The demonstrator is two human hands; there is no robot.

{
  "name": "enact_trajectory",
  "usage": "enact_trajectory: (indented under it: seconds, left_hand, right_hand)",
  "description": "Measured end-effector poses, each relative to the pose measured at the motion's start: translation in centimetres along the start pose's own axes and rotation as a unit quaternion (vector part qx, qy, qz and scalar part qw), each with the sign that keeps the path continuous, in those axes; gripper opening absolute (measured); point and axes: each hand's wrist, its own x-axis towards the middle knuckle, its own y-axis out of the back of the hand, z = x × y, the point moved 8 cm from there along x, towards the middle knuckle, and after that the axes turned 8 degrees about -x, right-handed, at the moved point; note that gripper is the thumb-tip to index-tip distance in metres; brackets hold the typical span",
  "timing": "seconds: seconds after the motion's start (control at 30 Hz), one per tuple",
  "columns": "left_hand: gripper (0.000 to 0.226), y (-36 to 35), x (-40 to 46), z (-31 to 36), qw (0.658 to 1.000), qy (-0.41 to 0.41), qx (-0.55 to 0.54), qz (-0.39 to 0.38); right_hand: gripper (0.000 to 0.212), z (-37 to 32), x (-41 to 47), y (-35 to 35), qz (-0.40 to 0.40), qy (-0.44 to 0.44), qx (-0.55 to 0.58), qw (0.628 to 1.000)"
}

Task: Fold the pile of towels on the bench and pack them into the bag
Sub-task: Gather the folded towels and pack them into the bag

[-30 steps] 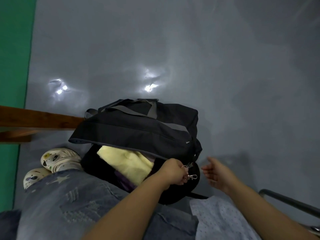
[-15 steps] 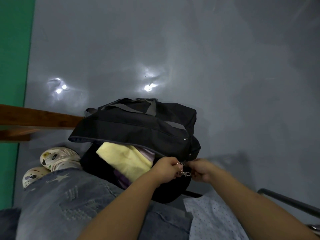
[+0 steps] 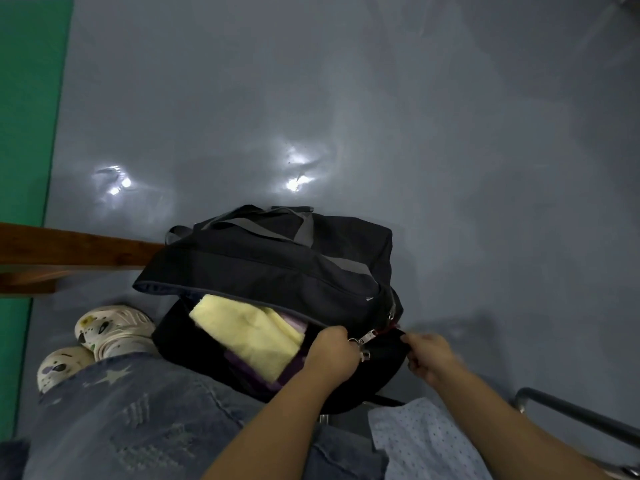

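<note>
Floor (image 3: pixel 381 98) of glossy grey fills most of the view, with a green strip (image 3: pixel 24 116) along its left edge and two bright light reflections on it. Next in size, a black bag (image 3: pixel 277 268) sits on the floor in front of the person's knees, its top flap raised and the mouth gaping toward the camera. Jeans (image 3: pixel 121 410) with a star print cover the lower left, and two white spotted shoes (image 3: pixel 114 327) rest on the floor just left of the bag. A brown wooden rail (image 3: pixel 69 247) runs in from the left and ends behind the bag. Pale dotted cloth (image 3: pixel 426 441) lies at the bottom right, beside a dark metal bar (image 3: pixel 571 414). Inside the bag, a folded yellow towel (image 3: pixel 249 334) lies on top of a purple towel (image 3: pixel 242 367), whose edge shows beneath it. The left hand (image 3: pixel 332 355) is curled round the bag's near rim right at the silver zipper pull (image 3: pixel 363 342); whether the fingers hold the pull itself I cannot tell. The right hand (image 3: pixel 429 355) pinches the black fabric at the bag's right end, just beside the zipper.
</note>
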Motion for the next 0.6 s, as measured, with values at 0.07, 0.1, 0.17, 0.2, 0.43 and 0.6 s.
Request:
enact_trajectory:
  seconds: [0.07, 0.1, 0.17, 0.2, 0.43, 0.6]
  left_hand:
    - [0.032, 0.2, -0.2, -0.3, 1.0, 0.011, -0.007, 0.011]
    - [0.033, 0.4, -0.2, -0.5, 1.0, 0.013, -0.007, 0.021]
    - [0.029, 1.0, -0.4, -0.9, 0.999, 0.018, -0.015, 0.04]
    - [0.024, 1.3, -0.4, -1.0, 0.998, 0.022, -0.027, 0.048]
    - [0.019, 2.0, -0.3, -1.2, 0.996, -0.025, -0.076, 0.03]
    - [0.02, 2.5, -0.7, -0.9, 0.979, -0.051, -0.199, 0.016]
  right_hand:
    - [0.04, 0.0, -0.1, 0.0, -0.001, 0.01, -0.007, 1.0]
    - [0.04, 0.0, -0.1, -0.1, -0.002, 0.017, -0.009, 1.0]
    - [0.039, -0.1, -0.4, -0.3, -0.006, 0.027, -0.014, 1.0]
    - [0.038, -0.2, -0.6, -0.3, -0.006, 0.032, -0.015, 0.999]
    - [0.022, -3.7, -2.2, -1.8, 0.044, 0.228, -0.389, 0.891]
    - [0.036, -6.4, -6.5, -5.9, -0.034, 0.475, -0.432, 0.765]
